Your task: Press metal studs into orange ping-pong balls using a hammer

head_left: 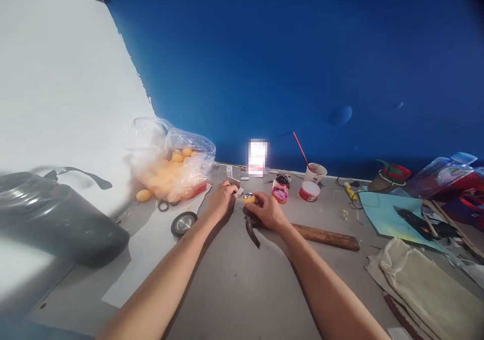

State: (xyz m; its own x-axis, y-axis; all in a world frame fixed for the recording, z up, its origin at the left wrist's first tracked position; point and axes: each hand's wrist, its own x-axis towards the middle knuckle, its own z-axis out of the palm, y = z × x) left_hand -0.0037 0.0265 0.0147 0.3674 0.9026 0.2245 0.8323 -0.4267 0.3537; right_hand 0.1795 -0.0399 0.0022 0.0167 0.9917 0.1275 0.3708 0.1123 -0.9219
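Note:
My right hand (pixel 267 210) is closed around a small yellow-orange ball (pixel 248 199), its top covered with silvery and dark marks. Just to the left, my left hand (pixel 224 199) has its fingers pinched together beside a small brownish flat piece (pixel 233 181); what exactly they grip is too small to make out. Under my right hand and wrist lies a claw hammer, its dark curved claw (pixel 252 233) toward me and its wooden handle (pixel 327 236) stretching right.
A clear plastic bag (pixel 192 146) of orange balls stands left, near a loose ball (pixel 143 195) and a round black-rimmed disc (pixel 184 224). Right are an open container with black contents (pixel 280 188), a red tub (pixel 309 191), a paper cup (pixel 316 172) and a cloth glove (pixel 423 279).

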